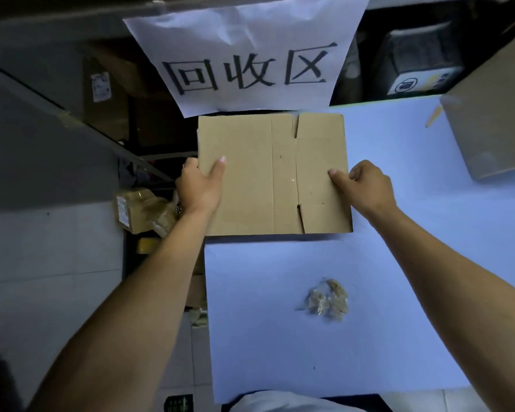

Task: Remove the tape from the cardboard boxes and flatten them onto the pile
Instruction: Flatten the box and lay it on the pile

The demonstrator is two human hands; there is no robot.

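A flattened brown cardboard box (259, 173) lies flat at the far left of the blue table (399, 263), its flaps and fold lines showing. My left hand (198, 188) grips its left edge, thumb on top and fingers under. My right hand (366, 185) holds its right edge, thumb pressed on the cardboard. A crumpled wad of clear tape (327, 300) rests on the table nearer to me, between my forearms. Another cardboard box (494, 114), still standing in shape, sits at the far right corner.
A white paper sign (250, 55) with large black characters hangs behind the box. Left of the table, low on the floor, lie brown taped packages (143, 212). Dark shelving and a black device (416, 63) stand at the back.
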